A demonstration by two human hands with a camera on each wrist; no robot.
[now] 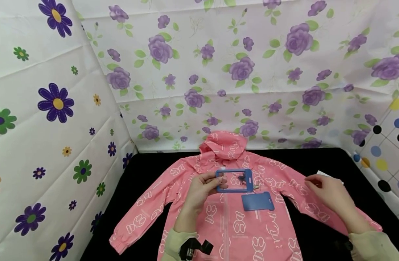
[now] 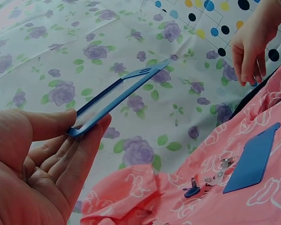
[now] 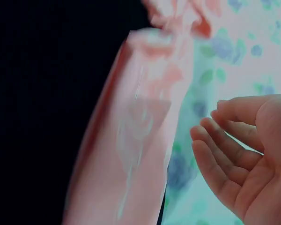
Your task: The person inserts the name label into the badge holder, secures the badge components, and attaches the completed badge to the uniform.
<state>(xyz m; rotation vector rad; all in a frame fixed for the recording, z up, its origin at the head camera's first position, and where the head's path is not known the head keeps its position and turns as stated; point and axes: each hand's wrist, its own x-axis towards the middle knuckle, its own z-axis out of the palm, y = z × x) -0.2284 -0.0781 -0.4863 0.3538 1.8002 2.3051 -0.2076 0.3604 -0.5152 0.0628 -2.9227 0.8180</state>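
Observation:
My left hand pinches one short end of a blue card-holder frame, thumb on one face and fingers on the other. The frame is raised above the pink hooded jacket, which lies spread out with white line drawings on it. On the jacket's chest rests a flat blue card-holder panel. Beside it are a small dark blue piece and small metal parts. My right hand hovers over the jacket's sleeve on the right, fingers loosely bent, nothing between them in the right wrist view.
A white flat thing shows partly behind my right hand; its kind is unclear. Under the jacket is a black tabletop. Flower-patterned sheets stand behind and to the left, a dotted one to the right.

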